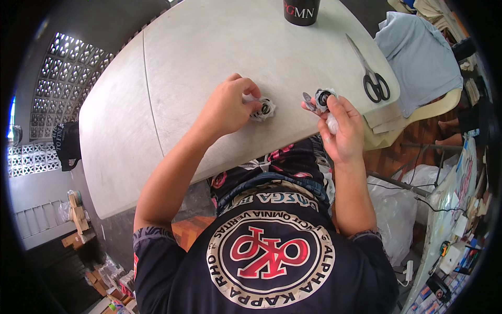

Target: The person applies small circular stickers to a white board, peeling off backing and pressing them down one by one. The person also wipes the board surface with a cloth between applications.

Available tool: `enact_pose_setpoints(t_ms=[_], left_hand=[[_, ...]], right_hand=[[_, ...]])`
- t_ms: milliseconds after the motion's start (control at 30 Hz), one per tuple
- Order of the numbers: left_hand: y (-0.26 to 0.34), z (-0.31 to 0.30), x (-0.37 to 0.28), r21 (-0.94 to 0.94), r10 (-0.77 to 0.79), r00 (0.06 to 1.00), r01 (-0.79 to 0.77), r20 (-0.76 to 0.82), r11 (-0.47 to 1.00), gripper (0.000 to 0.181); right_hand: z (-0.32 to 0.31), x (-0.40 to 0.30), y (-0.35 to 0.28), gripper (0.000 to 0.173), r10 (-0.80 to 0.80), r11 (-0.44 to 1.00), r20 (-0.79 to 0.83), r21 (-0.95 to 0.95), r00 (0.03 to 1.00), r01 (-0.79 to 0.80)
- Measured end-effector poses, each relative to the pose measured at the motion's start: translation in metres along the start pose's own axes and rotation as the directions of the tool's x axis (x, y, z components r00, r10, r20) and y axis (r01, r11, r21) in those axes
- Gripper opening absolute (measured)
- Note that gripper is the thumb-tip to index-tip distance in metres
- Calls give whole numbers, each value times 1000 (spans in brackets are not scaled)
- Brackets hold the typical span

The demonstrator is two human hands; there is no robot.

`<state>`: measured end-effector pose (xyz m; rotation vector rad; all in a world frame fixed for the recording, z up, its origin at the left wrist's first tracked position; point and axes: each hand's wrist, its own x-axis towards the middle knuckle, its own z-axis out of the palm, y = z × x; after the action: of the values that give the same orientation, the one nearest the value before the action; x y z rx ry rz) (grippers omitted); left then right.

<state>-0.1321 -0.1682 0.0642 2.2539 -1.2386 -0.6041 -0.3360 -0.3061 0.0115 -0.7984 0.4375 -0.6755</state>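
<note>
My left hand [231, 108] is over the white tabletop [192, 66], thumb and fingers pinching a small round piece [266, 107] in crumpled, whitish plastic film. Dark and light markings show on its face, and my fingers hide part of it. Off the table's front edge, my right hand [344, 127] holds a similar film-wrapped piece [324, 97] with a dark centre between thumb and fingers. A thin grey disc [308, 101] rests at the fingertips of that hand. Against its palm sits a small white bundle [332, 124], whose contents I cannot tell.
Black-handled scissors [374, 80] lie at the table's right side, blades pointing away. A dark cup [301, 11] bearing letters stands at the far edge. To the right, a light blue cloth [419, 62] drapes over a cream plastic chair [443, 102]. Clear plastic bags [392, 219] are below.
</note>
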Motion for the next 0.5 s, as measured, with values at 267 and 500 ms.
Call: enact_pose_setpoints(t_ms=[267,500], left_hand=[[1,5,-3,1,9,998,-9,-59,1000,22],[7,0,-1,-94,-75,997,73,-10,993,20]], right_hand=[[9,-1,-7,15,25,999,-15,28,1000,-24],[9,0,-7,14,26,999,-27,36,999,-25]])
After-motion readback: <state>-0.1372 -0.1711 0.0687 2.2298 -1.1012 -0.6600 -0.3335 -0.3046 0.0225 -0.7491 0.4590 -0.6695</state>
